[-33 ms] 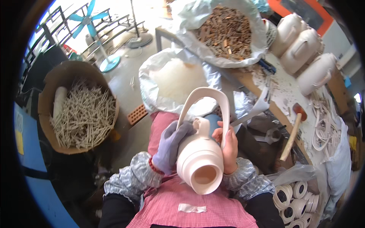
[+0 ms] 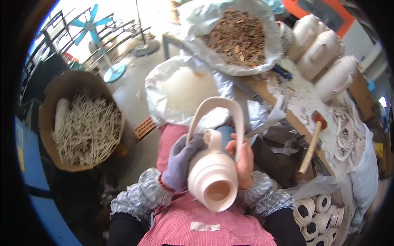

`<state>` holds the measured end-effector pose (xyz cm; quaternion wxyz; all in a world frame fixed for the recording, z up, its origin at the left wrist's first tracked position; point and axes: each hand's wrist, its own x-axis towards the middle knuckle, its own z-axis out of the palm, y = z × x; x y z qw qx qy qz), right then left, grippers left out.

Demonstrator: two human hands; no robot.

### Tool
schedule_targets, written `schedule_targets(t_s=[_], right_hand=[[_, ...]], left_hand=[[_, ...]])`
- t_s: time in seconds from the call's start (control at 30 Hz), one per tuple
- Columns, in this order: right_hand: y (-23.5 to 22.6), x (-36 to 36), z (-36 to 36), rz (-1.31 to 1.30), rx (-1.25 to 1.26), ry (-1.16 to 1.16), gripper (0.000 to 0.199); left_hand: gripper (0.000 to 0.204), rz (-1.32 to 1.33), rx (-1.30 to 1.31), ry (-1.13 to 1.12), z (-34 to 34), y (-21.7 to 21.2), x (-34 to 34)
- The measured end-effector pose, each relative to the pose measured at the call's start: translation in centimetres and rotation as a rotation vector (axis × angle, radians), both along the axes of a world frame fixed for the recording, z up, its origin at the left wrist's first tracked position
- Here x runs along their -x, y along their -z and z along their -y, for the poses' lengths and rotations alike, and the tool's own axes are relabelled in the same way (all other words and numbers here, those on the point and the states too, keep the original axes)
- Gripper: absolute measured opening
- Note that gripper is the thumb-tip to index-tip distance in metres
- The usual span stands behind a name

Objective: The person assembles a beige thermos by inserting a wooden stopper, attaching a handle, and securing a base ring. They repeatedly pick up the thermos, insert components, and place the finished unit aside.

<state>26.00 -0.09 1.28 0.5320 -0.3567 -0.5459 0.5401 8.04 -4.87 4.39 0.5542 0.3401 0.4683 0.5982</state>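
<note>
A pale pink plastic thermos jug shell [image 2: 207, 174] lies tilted over my lap, its round open mouth facing me. Its large carrying handle [image 2: 217, 102] arches up on the far side, and a smaller grip loop [image 2: 212, 139] rises from the body. My left hand [image 2: 179, 164], in a grey-purple glove, is closed round the shell's left side by the foot of the handle. On the opposite side, my bare right hand [image 2: 243, 162] grips the shell and the handle's right leg, with its fingers curled behind. Parts of both hands' fingertips are hidden.
To the left stands a cardboard drum [image 2: 47, 141] of thin pale plastic sticks. Ahead are a white sack [image 2: 154, 88] and a bag of brown pieces [image 2: 238, 39]. A mallet [image 2: 310, 147] and several jug shells [image 2: 338, 78] rest on the right bench, above bagged white rings [image 2: 324, 223].
The surroundings and the thermos jug shell sit slightly farther left in the picture. Both hands keep their hold on the shell.
</note>
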Motion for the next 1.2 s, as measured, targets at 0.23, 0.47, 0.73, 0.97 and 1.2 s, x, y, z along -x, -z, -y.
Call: schedule_targets(t_s=[0.23, 0.47, 0.73, 0.97, 1.2], right_hand=[[-0.6, 0.9, -2.8, 0.146, 0.051, -0.037, 0.035], [-0.6, -0.8, -2.2, -0.037, -0.176, 0.134, 0.057], [-5.4, 2.0, -13.4, 0.028, -0.036, -0.631, 0.042], [-6.3, -2.4, -30.7, 0.901, -0.638, 0.098, 0.041], [-1.3, -15.7, -46.1, 1.249, -0.508, 0.189, 0.040]], left_hand=[[0.022, 0.357, 0.175, 0.139, -3.3, 0.0, 2.9], [0.022, 0.106, 0.016, -0.002, -3.3, -0.4, -1.0], [0.029, 0.183, -0.402, 0.011, -5.5, -11.4, 3.9], [0.031, -0.890, -0.797, 0.040, -4.5, -6.7, 12.7], [0.022, -1.046, 0.608, -0.849, 24.1, 21.5, 16.8]])
